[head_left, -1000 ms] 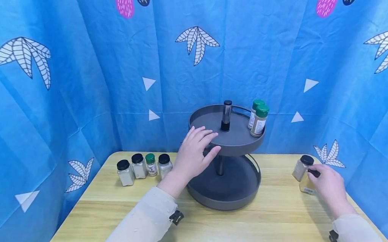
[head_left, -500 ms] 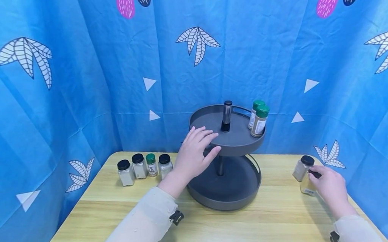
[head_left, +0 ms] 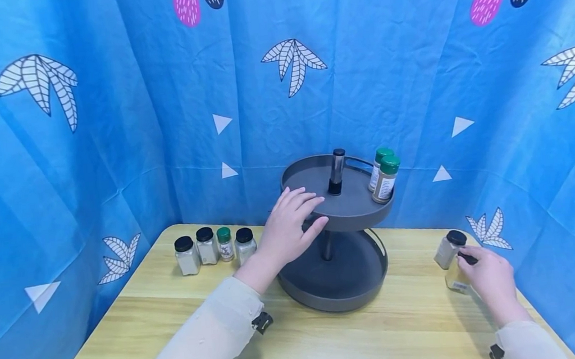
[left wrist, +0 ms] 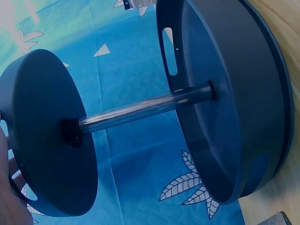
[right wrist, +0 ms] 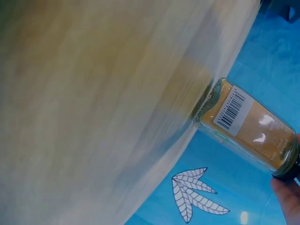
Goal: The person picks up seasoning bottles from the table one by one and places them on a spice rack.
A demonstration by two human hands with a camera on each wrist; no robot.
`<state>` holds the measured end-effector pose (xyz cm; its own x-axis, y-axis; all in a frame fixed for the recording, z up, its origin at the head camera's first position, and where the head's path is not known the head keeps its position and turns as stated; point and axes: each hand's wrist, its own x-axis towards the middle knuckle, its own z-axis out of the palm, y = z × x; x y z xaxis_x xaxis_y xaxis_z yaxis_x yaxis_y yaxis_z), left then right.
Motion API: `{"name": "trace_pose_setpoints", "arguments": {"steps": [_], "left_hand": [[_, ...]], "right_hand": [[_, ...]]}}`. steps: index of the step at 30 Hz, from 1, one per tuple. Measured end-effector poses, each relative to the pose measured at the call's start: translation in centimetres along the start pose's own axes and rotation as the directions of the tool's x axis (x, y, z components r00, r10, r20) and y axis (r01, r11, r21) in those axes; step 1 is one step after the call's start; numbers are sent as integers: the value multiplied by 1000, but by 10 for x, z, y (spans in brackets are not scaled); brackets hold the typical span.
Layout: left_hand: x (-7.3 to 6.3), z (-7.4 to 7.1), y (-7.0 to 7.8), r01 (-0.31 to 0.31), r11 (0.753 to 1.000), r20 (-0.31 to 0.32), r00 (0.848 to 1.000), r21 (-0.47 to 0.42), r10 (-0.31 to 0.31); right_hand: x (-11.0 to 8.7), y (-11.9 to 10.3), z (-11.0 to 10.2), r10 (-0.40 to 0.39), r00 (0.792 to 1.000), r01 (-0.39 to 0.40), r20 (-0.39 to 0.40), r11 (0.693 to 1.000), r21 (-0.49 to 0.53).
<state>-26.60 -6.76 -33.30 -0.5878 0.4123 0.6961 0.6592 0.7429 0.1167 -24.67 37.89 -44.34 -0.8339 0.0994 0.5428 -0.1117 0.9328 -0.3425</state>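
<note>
Yellow jar [head_left: 455,279] is pinched by its black cap [head_left: 468,257] in the right hand [head_left: 492,279]; left hand [head_left: 285,230] just chills, fingers loosely spread, at the two-tier rack [head_left: 353,218].

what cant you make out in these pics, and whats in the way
Head: part of the upper tray, hidden behind the left hand.
Head: part of the lid on the held jar, covered by the right hand.
Head: print on the tray bottles, too small to read.
Left wrist: most of the left hand, cut off by the left edge.
Left wrist: a grey thing, cut off by the bottom edge.
Right wrist: most of the right hand, cut off by the right edge.
</note>
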Motion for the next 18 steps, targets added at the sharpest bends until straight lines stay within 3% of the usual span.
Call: {"name": "trace_pose_setpoints", "arguments": {"steps": [18], "left_hand": [[0,0,0,-2,1000,-3,1000,-1,2]], "right_hand": [[3,-21,-20,-28,992,29,-125,1000,7]]}}
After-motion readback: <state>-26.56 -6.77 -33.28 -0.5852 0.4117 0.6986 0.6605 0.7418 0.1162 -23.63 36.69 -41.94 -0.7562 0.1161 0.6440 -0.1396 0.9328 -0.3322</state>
